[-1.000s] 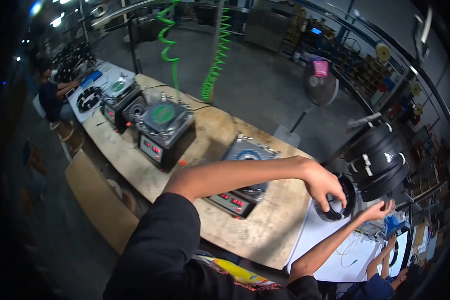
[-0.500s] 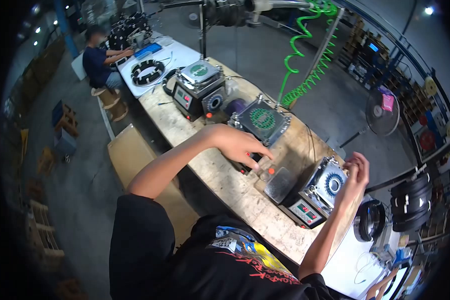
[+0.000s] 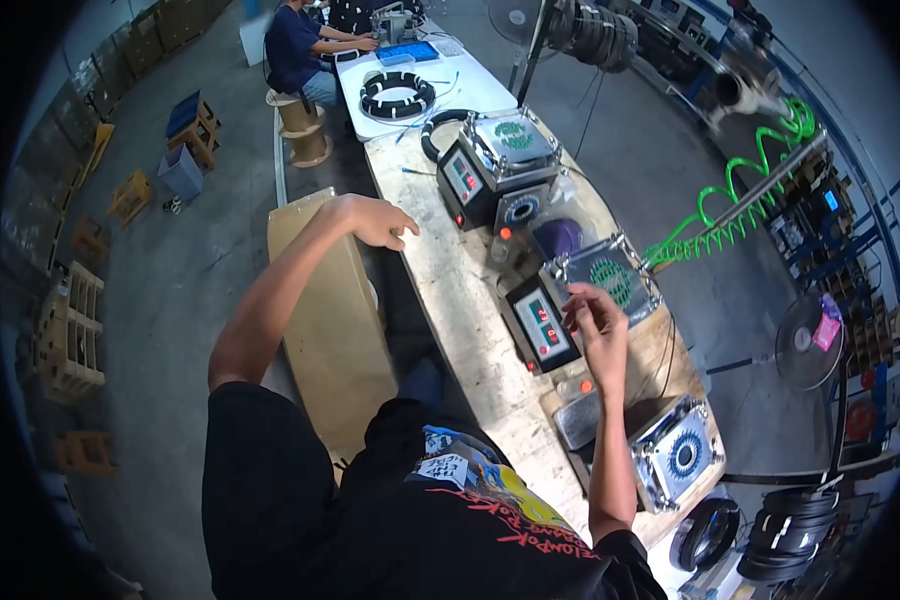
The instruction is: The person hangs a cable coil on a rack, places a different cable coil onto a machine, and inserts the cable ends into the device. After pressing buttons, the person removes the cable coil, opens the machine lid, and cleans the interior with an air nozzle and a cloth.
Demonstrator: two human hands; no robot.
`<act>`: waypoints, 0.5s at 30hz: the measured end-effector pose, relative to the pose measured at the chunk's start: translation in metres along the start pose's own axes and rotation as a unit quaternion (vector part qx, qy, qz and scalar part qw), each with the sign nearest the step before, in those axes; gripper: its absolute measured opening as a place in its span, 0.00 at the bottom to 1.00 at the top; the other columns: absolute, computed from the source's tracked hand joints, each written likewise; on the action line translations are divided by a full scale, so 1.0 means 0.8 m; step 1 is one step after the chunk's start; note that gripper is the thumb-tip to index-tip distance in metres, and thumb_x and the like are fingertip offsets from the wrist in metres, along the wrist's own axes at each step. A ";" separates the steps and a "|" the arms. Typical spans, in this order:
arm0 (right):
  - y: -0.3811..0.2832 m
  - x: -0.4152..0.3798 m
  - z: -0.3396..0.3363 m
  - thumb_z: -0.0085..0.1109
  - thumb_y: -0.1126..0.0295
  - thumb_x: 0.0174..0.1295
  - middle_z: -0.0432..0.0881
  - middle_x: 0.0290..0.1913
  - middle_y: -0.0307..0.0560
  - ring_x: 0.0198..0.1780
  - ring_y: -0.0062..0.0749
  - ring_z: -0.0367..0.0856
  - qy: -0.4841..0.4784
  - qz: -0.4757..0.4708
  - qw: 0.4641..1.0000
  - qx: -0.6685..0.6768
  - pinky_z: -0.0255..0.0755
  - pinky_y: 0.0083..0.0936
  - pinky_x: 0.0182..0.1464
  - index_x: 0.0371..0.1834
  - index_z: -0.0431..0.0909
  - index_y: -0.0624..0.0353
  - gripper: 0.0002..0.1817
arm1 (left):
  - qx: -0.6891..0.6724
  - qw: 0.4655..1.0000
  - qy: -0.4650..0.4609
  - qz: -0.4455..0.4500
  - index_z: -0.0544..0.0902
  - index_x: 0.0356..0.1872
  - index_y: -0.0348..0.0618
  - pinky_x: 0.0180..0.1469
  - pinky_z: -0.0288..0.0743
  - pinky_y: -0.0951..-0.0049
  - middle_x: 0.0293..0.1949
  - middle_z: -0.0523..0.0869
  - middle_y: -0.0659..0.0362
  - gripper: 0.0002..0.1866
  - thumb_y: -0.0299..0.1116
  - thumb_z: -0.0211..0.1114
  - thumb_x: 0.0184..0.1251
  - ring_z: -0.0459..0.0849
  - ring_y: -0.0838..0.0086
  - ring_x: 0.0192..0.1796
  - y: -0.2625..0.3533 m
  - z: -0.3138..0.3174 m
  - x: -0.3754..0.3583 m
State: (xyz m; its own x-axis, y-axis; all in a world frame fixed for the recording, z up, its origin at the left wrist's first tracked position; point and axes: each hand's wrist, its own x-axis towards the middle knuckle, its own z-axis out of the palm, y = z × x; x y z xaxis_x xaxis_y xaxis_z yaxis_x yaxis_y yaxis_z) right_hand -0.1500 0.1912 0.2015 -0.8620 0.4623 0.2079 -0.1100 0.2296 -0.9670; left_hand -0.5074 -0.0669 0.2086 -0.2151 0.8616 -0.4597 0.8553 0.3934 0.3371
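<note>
My left hand hovers over the left edge of the wooden bench, empty, its fingers loosely bent and apart. My right hand is bent over the middle machine, between its control box with red digits and its top plate with a green toothed pattern. Its fingers are curved with gaps between them, and no object shows in it. Nearer me stands a machine with a blue toothed ring; my right forearm passes beside it. A third machine stands farther along the bench.
Black cable coils lie on a white table, where a person sits. A cardboard sheet lies left of the bench. Green coiled hose and a fan are at right. Black rings lie beyond the nearest machine.
The view has turned left. My left hand has moved from the middle machine to the bench's left edge. My right hand has moved from the blue-ring machine to the middle one.
</note>
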 end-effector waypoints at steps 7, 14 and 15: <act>0.018 0.114 0.078 0.50 0.82 0.74 0.84 0.40 0.40 0.37 0.19 0.80 -0.049 0.030 0.998 -0.002 0.75 0.20 0.42 0.58 0.82 0.64 0.15 | 0.023 0.996 0.036 -0.077 0.76 0.73 0.49 0.65 0.78 0.58 0.61 0.87 0.51 0.30 0.29 0.63 0.68 0.85 0.53 0.62 -0.208 -0.042 0.140; 0.101 0.328 0.194 0.51 0.80 0.74 0.85 0.40 0.39 0.37 0.17 0.79 -0.043 0.054 0.997 -0.018 0.75 0.18 0.41 0.59 0.82 0.63 0.15 | -0.009 0.992 0.111 -0.058 0.81 0.68 0.47 0.64 0.78 0.53 0.60 0.87 0.46 0.30 0.23 0.63 0.60 0.84 0.49 0.63 -0.418 -0.035 0.387; 0.118 0.350 0.211 0.52 0.79 0.75 0.85 0.40 0.39 0.37 0.17 0.79 -0.038 0.061 0.997 -0.007 0.75 0.18 0.41 0.59 0.82 0.63 0.14 | -0.010 0.988 0.151 0.010 0.80 0.68 0.48 0.64 0.78 0.53 0.62 0.85 0.47 0.31 0.23 0.63 0.60 0.83 0.48 0.64 -0.471 0.002 0.444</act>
State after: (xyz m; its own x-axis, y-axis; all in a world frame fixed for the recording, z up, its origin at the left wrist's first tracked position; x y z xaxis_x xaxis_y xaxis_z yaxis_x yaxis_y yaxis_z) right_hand -0.4854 0.1981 0.1439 -0.9036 0.4215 0.0758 0.0051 0.1875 -0.9822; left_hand -0.9052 0.0903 -0.0825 -0.3316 0.9245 -0.1883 0.8521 0.3791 0.3609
